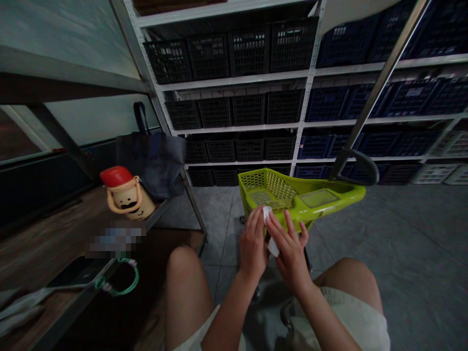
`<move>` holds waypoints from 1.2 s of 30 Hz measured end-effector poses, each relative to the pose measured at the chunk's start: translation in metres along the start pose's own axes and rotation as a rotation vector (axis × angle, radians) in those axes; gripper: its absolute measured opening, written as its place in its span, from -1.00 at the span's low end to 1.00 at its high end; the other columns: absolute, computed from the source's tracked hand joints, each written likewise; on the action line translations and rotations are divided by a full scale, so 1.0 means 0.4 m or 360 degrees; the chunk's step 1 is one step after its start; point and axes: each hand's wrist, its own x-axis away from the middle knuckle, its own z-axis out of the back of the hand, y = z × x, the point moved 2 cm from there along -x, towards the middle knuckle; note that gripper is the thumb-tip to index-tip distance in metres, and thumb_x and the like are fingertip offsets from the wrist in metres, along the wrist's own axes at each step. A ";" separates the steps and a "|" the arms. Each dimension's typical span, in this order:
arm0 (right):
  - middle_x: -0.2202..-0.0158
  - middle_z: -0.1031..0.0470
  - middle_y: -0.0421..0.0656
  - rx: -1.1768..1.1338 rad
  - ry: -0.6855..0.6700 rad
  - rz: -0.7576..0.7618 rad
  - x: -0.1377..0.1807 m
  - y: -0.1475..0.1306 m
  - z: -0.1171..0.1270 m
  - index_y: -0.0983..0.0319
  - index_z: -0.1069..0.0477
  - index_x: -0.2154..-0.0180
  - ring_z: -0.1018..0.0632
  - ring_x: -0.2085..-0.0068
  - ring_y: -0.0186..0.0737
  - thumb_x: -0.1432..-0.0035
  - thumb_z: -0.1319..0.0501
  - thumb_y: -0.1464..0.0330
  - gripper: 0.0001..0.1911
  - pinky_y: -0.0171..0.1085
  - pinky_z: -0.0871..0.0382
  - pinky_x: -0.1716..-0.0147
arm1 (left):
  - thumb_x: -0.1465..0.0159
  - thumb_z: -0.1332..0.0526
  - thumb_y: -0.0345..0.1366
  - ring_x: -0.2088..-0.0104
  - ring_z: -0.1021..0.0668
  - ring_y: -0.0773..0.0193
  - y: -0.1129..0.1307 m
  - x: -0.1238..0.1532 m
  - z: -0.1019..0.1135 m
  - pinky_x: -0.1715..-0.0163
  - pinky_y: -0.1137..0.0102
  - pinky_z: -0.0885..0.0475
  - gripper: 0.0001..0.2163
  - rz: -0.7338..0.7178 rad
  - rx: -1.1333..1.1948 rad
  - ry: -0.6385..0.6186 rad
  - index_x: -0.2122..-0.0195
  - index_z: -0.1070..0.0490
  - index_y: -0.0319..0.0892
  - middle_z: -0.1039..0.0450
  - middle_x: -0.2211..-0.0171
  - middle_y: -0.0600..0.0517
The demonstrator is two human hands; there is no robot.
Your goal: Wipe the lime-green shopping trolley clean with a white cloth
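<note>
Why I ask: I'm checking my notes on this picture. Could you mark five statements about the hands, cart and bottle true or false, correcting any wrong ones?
1. The left hand and right hand both touch a white scrap. True.
2. Shelves of crates stand beyond the cart. True.
3. The cart is red. False: it is yellow-green.
4. A bottle with a red top is on the table. True.
5. The right hand grips the bottle. False: the bottle is apart from both hands.

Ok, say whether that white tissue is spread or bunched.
Bunched, it seems: the white tissue shows only as small patches between left hand and right hand, its middle hidden.
</note>
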 end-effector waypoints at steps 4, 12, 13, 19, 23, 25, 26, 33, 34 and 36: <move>-0.29 -0.37 -0.13 0.0121 0.0192 -0.0225 0.009 0.098 0.035 0.06 -0.14 -0.35 -0.03 -0.46 -0.02 -0.07 0.02 0.55 -0.21 0.17 0.21 -0.34 | -0.33 -0.10 -0.51 -0.33 -0.33 0.13 0.007 -0.017 0.032 -0.26 0.11 -0.37 -0.36 -0.0019 -0.0080 -0.0181 -0.42 0.06 -0.15 -0.30 -0.30 -0.18; -0.34 -0.29 -0.09 0.0090 0.0178 -0.0253 0.014 0.050 0.009 0.11 -0.09 -0.37 0.00 -0.46 -0.05 -0.08 0.04 0.56 -0.20 0.10 0.12 -0.33 | -0.26 -0.14 -0.52 -0.44 -0.07 0.02 0.069 -0.001 0.048 -0.31 0.02 -0.28 -0.25 -0.0117 -0.0277 -0.0447 -0.43 0.19 -0.30 -0.03 -0.42 -0.26; -0.35 -0.28 -0.09 0.0061 0.0125 -0.0161 0.014 0.035 0.002 0.11 -0.05 -0.38 0.00 -0.46 -0.06 -0.07 0.04 0.55 -0.18 0.07 0.12 -0.33 | -0.24 -0.14 -0.53 -0.44 -0.06 0.03 0.070 0.005 0.045 -0.31 0.03 -0.29 -0.24 -0.0104 -0.0282 -0.0453 -0.43 0.19 -0.30 -0.03 -0.42 -0.27; -0.31 -0.35 -0.12 0.0088 0.0178 -0.0200 0.015 0.117 0.029 0.07 -0.13 -0.35 -0.01 -0.46 -0.01 -0.10 0.04 0.55 -0.23 0.16 0.20 -0.34 | -0.27 -0.13 -0.52 -0.42 -0.11 -0.02 0.066 0.018 0.023 -0.26 0.00 -0.35 -0.22 -0.0062 -0.0332 -0.0332 -0.44 0.26 -0.27 -0.06 -0.41 -0.29; -0.31 -0.34 -0.06 0.0134 0.0376 -0.0444 0.014 0.152 0.042 0.10 -0.17 -0.33 0.01 -0.46 0.02 -0.11 0.04 0.54 -0.26 0.16 0.09 -0.31 | -0.29 -0.12 -0.50 -0.41 -0.13 -0.05 0.078 0.020 0.004 -0.25 -0.03 -0.36 -0.23 0.0032 -0.0332 -0.0233 -0.45 0.28 -0.25 -0.07 -0.40 -0.30; -0.33 -0.31 -0.06 0.0087 0.0306 -0.0343 0.015 0.118 0.027 0.11 -0.12 -0.36 0.02 -0.47 0.00 -0.12 0.05 0.54 -0.24 0.12 0.08 -0.31 | -0.29 -0.12 -0.50 -0.42 -0.10 -0.05 0.084 0.024 -0.004 -0.26 -0.03 -0.35 -0.22 0.0082 -0.0341 -0.0199 -0.45 0.30 -0.25 -0.05 -0.41 -0.30; -0.34 -0.29 -0.06 0.0054 0.0231 -0.0243 0.016 0.094 0.018 0.12 -0.08 -0.37 0.01 -0.47 -0.02 -0.13 0.05 0.53 -0.23 0.10 0.08 -0.32 | -0.29 -0.11 -0.50 -0.42 -0.09 -0.04 0.086 0.026 -0.007 -0.26 -0.03 -0.34 -0.22 0.0096 -0.0345 -0.0189 -0.45 0.31 -0.25 -0.04 -0.41 -0.30; -0.31 -0.34 -0.12 0.0072 0.0071 0.0022 0.020 0.070 0.008 0.05 -0.05 -0.39 -0.04 -0.45 -0.02 -0.14 0.02 0.53 -0.22 0.11 0.19 -0.35 | -0.26 -0.10 -0.54 -0.43 -0.07 -0.02 0.079 0.030 -0.006 -0.29 0.01 -0.31 -0.21 0.0061 -0.0363 -0.0224 -0.45 0.30 -0.29 -0.04 -0.42 -0.30; -0.31 -0.35 -0.12 0.0085 0.0113 -0.0015 0.017 0.089 0.015 0.05 -0.06 -0.38 -0.05 -0.45 -0.02 -0.14 0.03 0.54 -0.22 0.13 0.19 -0.34 | -0.26 -0.11 -0.53 -0.43 -0.08 -0.03 0.079 0.028 -0.004 -0.28 0.00 -0.32 -0.21 0.0055 -0.0366 -0.0220 -0.45 0.30 -0.28 -0.05 -0.41 -0.30; -0.29 -0.37 -0.09 0.0127 0.0239 -0.0148 0.010 0.128 0.028 0.06 -0.11 -0.37 -0.05 -0.45 0.00 -0.15 0.03 0.53 -0.25 0.16 0.18 -0.33 | -0.28 -0.13 -0.50 -0.42 -0.11 -0.04 0.081 0.025 -0.003 -0.27 0.00 -0.33 -0.21 0.0051 -0.0380 -0.0213 -0.45 0.30 -0.28 -0.06 -0.41 -0.30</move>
